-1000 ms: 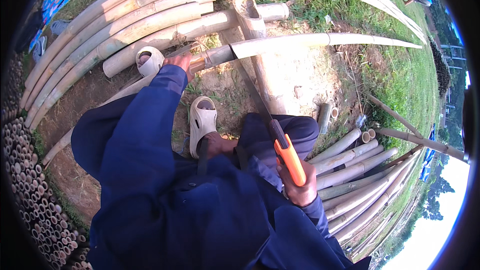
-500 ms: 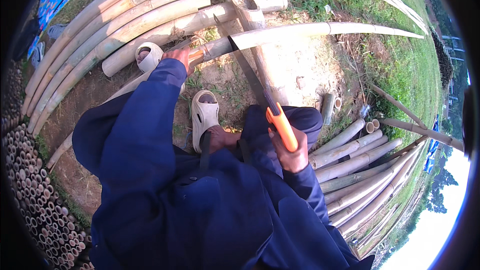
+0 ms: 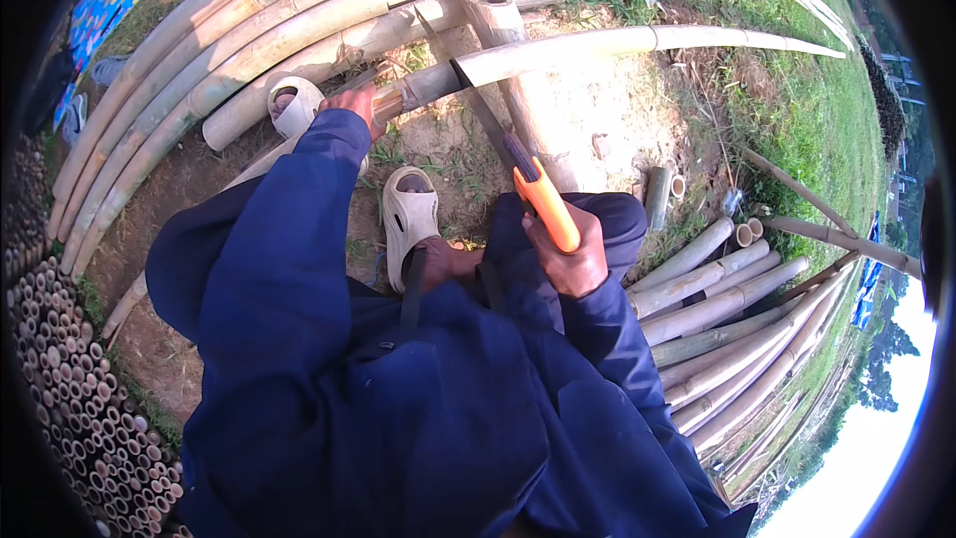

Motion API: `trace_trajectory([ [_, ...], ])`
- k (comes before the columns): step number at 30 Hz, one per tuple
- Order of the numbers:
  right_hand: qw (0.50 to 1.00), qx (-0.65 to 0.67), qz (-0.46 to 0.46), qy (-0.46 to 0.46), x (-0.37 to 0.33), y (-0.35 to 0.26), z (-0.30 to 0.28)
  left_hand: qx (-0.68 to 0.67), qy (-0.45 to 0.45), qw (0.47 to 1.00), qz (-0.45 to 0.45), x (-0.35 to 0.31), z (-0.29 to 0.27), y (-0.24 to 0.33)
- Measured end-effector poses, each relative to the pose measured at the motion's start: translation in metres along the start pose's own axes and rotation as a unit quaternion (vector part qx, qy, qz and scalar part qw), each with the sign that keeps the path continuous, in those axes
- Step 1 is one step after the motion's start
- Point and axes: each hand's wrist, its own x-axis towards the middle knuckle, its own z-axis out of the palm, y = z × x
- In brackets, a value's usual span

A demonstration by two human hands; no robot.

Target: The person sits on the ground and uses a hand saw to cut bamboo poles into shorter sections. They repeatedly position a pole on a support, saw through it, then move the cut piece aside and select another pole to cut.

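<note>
A pale bamboo pole [image 3: 578, 52] runs from my left hand out to the far right, lying over a thicker notched bamboo piece [image 3: 528, 120]. Near the pole's left end, my left hand [image 3: 354, 106] is closed around it. In my right hand [image 3: 573, 254] is the orange handle of a hand saw [image 3: 546, 207], with the fingers wrapped around the grip. The saw's dark blade slants away to the upper left and crosses the pole a short way right of my left hand. How deep the teeth sit in the bamboo cannot be made out.
Long bamboo poles [image 3: 269, 40] lie side by side at the far left. More poles [image 3: 712, 289] are stacked to the right, with short offcuts [image 3: 659, 197] nearby. Many cut tubes [image 3: 95, 399] are piled at the lower left. My sandalled foot [image 3: 409, 209] rests below the pole.
The saw has slid forward, away from me and slightly left, with my right hand following. My left hand keeps its hold on the pole.
</note>
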Motion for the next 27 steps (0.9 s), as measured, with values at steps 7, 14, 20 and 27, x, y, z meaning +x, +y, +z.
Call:
trace_trajectory([
  [7,0.998,0.027,0.039,0.030,-0.035,-0.003,-0.007,0.005,-0.002,1.000,-0.015,0.001,0.001,0.005],
  [14,0.998,0.041,-0.050,0.022,-0.042,-0.005,-0.015,-0.010,0.004,0.999,-0.045,-0.013,-0.008,-0.004],
  [20,0.999,0.019,-0.004,0.029,0.019,0.020,0.015,0.001,0.010,1.000,-0.004,-0.002,-0.010,0.005],
  [27,0.999,0.042,0.024,0.013,-0.039,0.008,-0.012,-0.006,0.000,0.999,-0.031,-0.004,-0.005,0.006],
])
